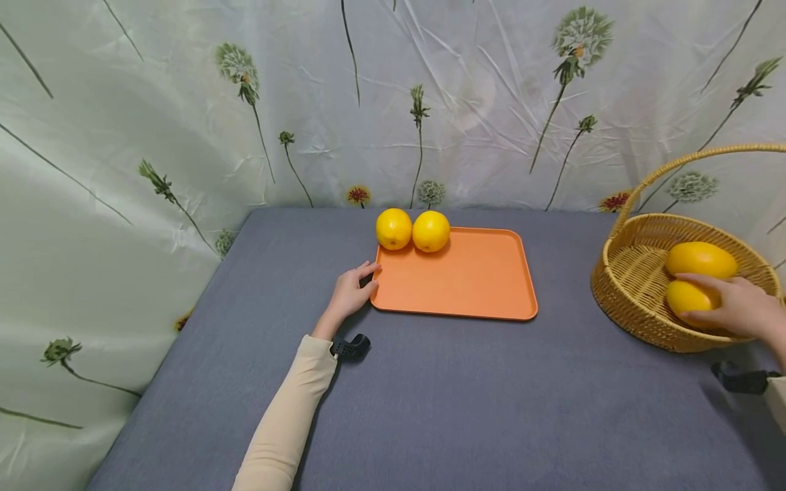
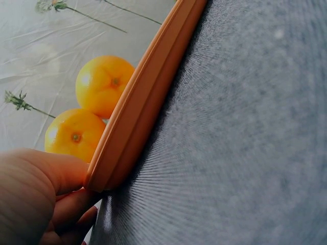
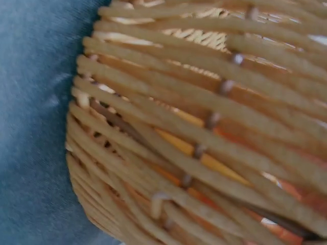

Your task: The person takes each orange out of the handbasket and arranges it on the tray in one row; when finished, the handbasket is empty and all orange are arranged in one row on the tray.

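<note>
My left hand [image 1: 350,293] is at the left rim of an orange rectangular tray [image 1: 467,279], thumb and fingertips touching the edge, fingers loosely bent. Two oranges [image 1: 394,229] sit side by side at the tray's far left corner. In the left wrist view the thumb [image 2: 66,171] meets the tray's corner, with the oranges [image 2: 76,135] behind. Over at the right, my right hand [image 1: 739,307] reaches into a wicker basket [image 1: 632,310] and grips an orange [image 1: 690,300] between thumb and fingers. Another orange [image 1: 700,259] lies just behind it.
The basket's tall handle [image 1: 657,174] arches above its rim. Grey cloth [image 1: 467,395] covers the table, and a floral curtain [image 1: 368,123] hangs along its back and left edges. Woven basket wall [image 3: 194,132] fills most of the right wrist view, hiding the right hand there.
</note>
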The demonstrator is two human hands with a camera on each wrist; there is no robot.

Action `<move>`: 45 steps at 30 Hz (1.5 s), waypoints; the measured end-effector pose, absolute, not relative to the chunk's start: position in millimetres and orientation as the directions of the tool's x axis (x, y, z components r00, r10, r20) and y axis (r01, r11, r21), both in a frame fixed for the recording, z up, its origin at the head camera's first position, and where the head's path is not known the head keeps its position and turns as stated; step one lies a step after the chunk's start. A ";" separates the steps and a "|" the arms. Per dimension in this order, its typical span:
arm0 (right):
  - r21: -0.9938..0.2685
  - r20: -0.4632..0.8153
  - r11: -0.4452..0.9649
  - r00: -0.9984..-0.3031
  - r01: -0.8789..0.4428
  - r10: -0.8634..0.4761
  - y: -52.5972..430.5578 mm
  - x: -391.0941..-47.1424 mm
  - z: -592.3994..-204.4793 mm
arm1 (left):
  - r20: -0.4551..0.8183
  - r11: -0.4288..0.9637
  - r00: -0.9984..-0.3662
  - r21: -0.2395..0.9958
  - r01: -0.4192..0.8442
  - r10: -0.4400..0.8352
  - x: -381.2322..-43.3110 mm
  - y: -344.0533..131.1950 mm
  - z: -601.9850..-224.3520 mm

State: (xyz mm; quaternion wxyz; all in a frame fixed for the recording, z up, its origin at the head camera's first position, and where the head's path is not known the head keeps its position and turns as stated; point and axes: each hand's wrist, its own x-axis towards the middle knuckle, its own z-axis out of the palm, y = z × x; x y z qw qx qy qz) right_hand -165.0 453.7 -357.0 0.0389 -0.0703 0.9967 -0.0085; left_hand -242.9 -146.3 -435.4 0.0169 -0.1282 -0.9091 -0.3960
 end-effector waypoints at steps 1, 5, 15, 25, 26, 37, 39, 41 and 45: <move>-0.028 -0.062 0.990 -0.989 -0.136 -0.138 453.2 -164.5 -357.6 | 0.133 0.655 -0.966 0.714 0.247 0.221 -242.8 -146.4 -435.5; -0.067 0.008 0.991 -0.993 -0.120 -0.120 449.8 -163.6 -360.2 | 0.125 0.658 -0.968 0.713 0.241 0.219 -242.2 -146.8 -435.6; -0.183 0.094 0.980 -0.994 -0.075 -0.059 428.2 -160.3 -359.4 | 0.120 0.661 -0.970 0.714 0.231 0.210 -242.7 -146.3 -434.8; -0.273 0.228 0.961 -0.973 -0.040 0.024 407.6 -160.0 -358.0 | 0.126 0.657 -0.970 0.717 0.234 0.208 -241.6 -145.8 -434.3; -0.277 0.237 0.960 -0.971 -0.037 0.031 405.5 -160.0 -357.6 | 0.127 0.657 -0.970 0.716 0.235 0.209 -241.3 -145.7 -434.0; -0.383 0.332 0.924 -0.934 -0.004 0.134 389.2 -160.3 -353.8 | 0.113 0.658 -0.972 0.719 0.224 0.208 -242.1 -146.0 -433.9; -0.414 0.377 0.910 -0.912 -0.008 0.163 386.9 -160.4 -353.5 | 0.112 0.654 -0.971 0.722 0.226 0.212 -242.5 -146.1 -433.6; -0.443 0.423 0.896 -0.885 -0.017 0.193 383.6 -160.9 -352.9 | 0.109 0.648 -0.971 0.728 0.222 0.211 -242.4 -146.1 -432.9; -0.522 0.474 0.853 -0.833 -0.004 0.286 374.3 -163.9 -352.2 | 0.100 0.644 -0.974 0.735 0.210 0.203 -241.4 -146.6 -432.5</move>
